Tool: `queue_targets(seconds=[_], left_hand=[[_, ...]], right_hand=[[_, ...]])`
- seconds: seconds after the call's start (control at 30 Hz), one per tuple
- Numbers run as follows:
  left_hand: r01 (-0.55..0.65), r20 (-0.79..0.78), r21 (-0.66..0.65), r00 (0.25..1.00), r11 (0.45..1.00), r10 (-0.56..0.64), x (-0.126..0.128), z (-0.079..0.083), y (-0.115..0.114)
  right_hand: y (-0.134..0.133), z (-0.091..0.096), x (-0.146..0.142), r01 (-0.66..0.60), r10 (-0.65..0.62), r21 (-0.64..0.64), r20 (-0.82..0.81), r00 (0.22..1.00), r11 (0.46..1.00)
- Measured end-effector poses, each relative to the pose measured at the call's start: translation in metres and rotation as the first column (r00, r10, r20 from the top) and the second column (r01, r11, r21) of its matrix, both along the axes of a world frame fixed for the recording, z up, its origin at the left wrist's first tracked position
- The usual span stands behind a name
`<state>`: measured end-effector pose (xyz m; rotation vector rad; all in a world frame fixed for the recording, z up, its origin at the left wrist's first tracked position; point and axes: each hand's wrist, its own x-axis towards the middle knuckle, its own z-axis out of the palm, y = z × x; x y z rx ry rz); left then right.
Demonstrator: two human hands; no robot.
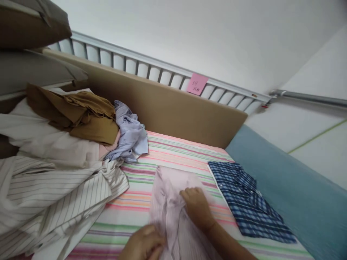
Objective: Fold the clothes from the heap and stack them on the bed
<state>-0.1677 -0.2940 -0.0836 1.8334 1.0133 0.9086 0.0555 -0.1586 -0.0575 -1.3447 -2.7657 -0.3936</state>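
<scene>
A pale pink striped shirt (173, 202) lies partly folded on the striped sheet in front of me. On its right half my right hand (196, 206) is closed, with the fingers curled into the cloth. Low in the view, my left hand (148, 242) pinches the shirt's left edge; motion blurs it a little. The shirt's near end runs out of the frame. To the right, apart from both hands, lies a folded blue checked shirt (249, 202).
Loose clothes are heaped at the left: a brown garment (92, 117), a light blue striped one (127, 126) and a white striped one (70, 195). The striped sheet (162, 148) meets a cardboard panel (168, 104) at the back and a blue-green padded surface (284, 180) at the right.
</scene>
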Motion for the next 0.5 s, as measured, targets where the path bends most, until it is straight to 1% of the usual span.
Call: queue_targets(seconds=[0.03, 0.07, 0.1, 0.17, 0.23, 0.3, 0.33, 0.4, 0.5], left_hand=[[-0.062, -0.012, 0.000, 0.998, 0.998, 0.062, -0.001, 0.003, 0.002], [-0.119, -0.021, -0.003, 0.993, 0.993, 0.119, -0.001, 0.006, 0.002], [-0.167, -0.026, -0.007, 0.986, 0.986, 0.166, -0.001, 0.008, 0.002], [-0.218, -0.028, -0.020, 0.976, 0.976, 0.218, -0.001, 0.011, -0.001], [-0.262, -0.017, -0.031, 0.965, 0.965, 0.262, -0.001, 0.012, -0.004], [-0.320, 0.015, -0.042, 0.947, 0.946, 0.321, 0.000, 0.010, -0.007], [-0.356, 0.041, -0.049, 0.933, 0.933, 0.358, 0.000, 0.008, -0.007], [-0.426, 0.100, -0.079, 0.896, 0.901, 0.432, 0.000, 0.003, -0.006], [-0.487, 0.145, -0.175, 0.847, 0.855, 0.512, -0.003, -0.006, -0.001]], right_hand=[[-0.014, -0.011, 0.002, 0.020, -0.020, -0.027, -0.021, 1.000, 0.999], [-0.024, -0.019, 0.002, 0.045, -0.047, -0.056, -0.038, 0.998, 0.997], [-0.030, -0.021, 0.001, 0.067, -0.072, -0.083, -0.051, 0.996, 0.994], [-0.032, -0.015, -0.005, 0.094, -0.103, -0.120, -0.064, 0.993, 0.988], [-0.029, 0.001, -0.013, 0.092, -0.103, -0.133, -0.079, 0.992, 0.987], [-0.029, 0.015, -0.020, 0.086, -0.102, -0.132, -0.112, 0.989, 0.987], [-0.031, 0.018, -0.024, 0.084, -0.102, -0.138, -0.130, 0.986, 0.987], [-0.039, 0.019, -0.030, 0.070, -0.099, -0.167, -0.168, 0.981, 0.983], [-0.054, 0.013, -0.030, 0.019, -0.081, -0.252, -0.240, 0.967, 0.968]])
